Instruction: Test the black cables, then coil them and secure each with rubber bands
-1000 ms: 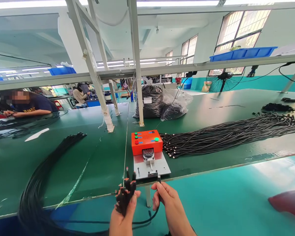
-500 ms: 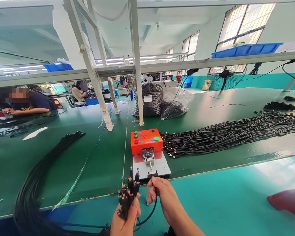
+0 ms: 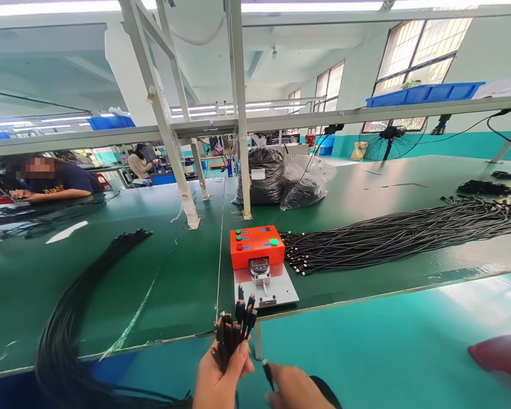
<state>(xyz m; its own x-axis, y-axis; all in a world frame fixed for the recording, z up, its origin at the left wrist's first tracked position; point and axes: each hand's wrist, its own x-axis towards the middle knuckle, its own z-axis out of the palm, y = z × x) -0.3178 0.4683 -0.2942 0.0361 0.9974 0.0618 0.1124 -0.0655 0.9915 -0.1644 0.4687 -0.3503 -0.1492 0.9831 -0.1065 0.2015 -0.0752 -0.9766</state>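
Black, orange-tipped cable plugs (image 3: 227, 335), lower centre: left hand (image 3: 222, 372) closed round bunch, fanned likely for separation; right hand (image 3: 298, 387) pinches single black plug (image 3: 268, 371).

Head-worn view, forward and down

Blue tray (image 3: 426, 95) on shelf (image 3: 315, 117); wire-caged fan (image 3: 392, 133) farther back.

The cable pile (image 3: 392, 236) lies right of the button box (image 3: 255, 247).
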